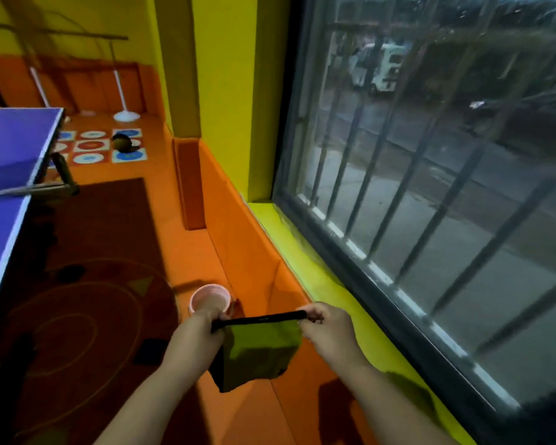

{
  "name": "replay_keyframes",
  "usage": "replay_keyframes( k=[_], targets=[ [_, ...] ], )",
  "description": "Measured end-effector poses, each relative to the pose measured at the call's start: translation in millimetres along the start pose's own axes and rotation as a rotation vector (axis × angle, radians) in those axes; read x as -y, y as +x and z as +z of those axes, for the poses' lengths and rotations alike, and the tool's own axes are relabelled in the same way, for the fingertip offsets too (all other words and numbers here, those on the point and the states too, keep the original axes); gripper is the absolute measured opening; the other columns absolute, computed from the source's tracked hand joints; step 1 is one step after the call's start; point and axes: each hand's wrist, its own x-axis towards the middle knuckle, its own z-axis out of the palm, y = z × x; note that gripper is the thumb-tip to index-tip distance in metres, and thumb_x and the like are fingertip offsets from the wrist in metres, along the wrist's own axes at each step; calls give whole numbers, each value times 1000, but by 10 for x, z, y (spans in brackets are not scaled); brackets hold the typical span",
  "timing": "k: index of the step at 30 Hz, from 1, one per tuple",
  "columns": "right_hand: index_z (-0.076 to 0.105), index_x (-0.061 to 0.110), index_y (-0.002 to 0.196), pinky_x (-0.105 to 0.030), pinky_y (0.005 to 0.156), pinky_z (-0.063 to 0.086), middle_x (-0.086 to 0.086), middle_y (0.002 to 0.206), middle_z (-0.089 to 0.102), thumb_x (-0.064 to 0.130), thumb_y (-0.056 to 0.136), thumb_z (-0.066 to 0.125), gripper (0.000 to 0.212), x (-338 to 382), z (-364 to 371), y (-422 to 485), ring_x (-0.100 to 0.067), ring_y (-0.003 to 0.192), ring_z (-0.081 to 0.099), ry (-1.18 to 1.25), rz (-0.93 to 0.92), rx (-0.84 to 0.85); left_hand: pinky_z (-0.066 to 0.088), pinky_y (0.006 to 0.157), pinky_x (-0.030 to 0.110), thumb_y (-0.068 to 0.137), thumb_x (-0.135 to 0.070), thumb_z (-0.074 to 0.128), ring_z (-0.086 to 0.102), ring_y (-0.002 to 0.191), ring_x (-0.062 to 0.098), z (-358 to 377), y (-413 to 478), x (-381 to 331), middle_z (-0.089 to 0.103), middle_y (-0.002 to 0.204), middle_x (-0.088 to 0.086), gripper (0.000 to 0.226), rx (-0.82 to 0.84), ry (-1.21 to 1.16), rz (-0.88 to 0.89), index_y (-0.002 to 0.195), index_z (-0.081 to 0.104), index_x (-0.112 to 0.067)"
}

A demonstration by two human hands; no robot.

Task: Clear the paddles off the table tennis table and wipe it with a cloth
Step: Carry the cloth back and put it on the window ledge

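The blue table tennis table (10, 149) runs along the left edge, well apart from the hands. A pink cup (210, 298) stands on the orange floor just beyond the left hand (206, 326), which pinches one top corner of a green, black-edged cloth (260, 351). The cloth hangs stretched between both hands. The right hand (326, 326) pinches the other corner, near the barred window (430, 155).
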Motion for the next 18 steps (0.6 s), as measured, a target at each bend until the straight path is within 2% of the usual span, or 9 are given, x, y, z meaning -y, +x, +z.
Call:
replay_keyframes(
  k=[4, 7, 10, 12, 14, 16, 18],
  targets=[
    [71, 23, 76, -17, 44, 33, 0, 72, 69, -2, 83, 64, 27, -8, 198, 614, 1, 42, 46, -13, 61, 3, 51, 61, 29, 84, -9, 59, 60, 67, 4, -22, 689, 98, 64, 74, -10, 20, 11, -29, -6, 79, 60, -29],
    [71, 20, 78, -18, 46, 40, -2, 77, 70, -1, 85, 65, 23, 21, 411, 1192, -3, 56, 64, -12, 102, -25, 48, 57, 22, 86, -14, 59, 59, 67, 1, -47, 1334, 239, 64, 76, -12, 21, 58, -77, -3, 76, 59, -33],
    [70, 20, 77, -33, 61, 56, -3, 77, 69, -4, 84, 65, 26, 184, 658, 1864, -14, 69, 71, 7, 115, -59, 51, 63, 28, 87, -15, 57, 58, 72, 5, -151, 2118, 362, 63, 82, -9, 16, 66, -80, -32, 84, 62, -29],
    [69, 22, 74, -46, 71, 58, -2, 75, 70, -5, 83, 65, 30, 391, 780, 2349, -19, 69, 71, -4, 107, -99, 45, 55, 26, 88, -14, 55, 53, 67, 4, -321, 2626, 319, 59, 78, -11, 15, 40, -58, -33, 86, 60, -28],
    [69, 27, 71, -54, 72, 55, -3, 75, 71, -5, 81, 66, 34, 658, 837, 2833, -28, 68, 68, 2, 83, -169, 40, 54, 27, 88, -15, 56, 54, 70, 12, -551, 3094, 176, 59, 79, -7, 13, -23, -85, 11, 85, 58, -28],
    [70, 30, 74, -49, 74, 57, 0, 79, 72, -1, 81, 69, 31, 938, 827, 3274, -23, 72, 67, 15, 10, -250, 41, 56, 30, 86, -13, 57, 56, 76, 19, -760, 3536, 0, 59, 81, -4, 16, -99, -144, 103, 82, 58, -29],
    [70, 31, 78, -32, 73, 57, 5, 81, 71, 3, 83, 70, 29, 1166, 754, 3629, -13, 78, 68, 34, -70, -353, 44, 57, 33, 84, -11, 58, 56, 73, 18, -872, 3916, -169, 60, 80, -4, 18, -158, -189, 225, 79, 61, -28]
  ],
)
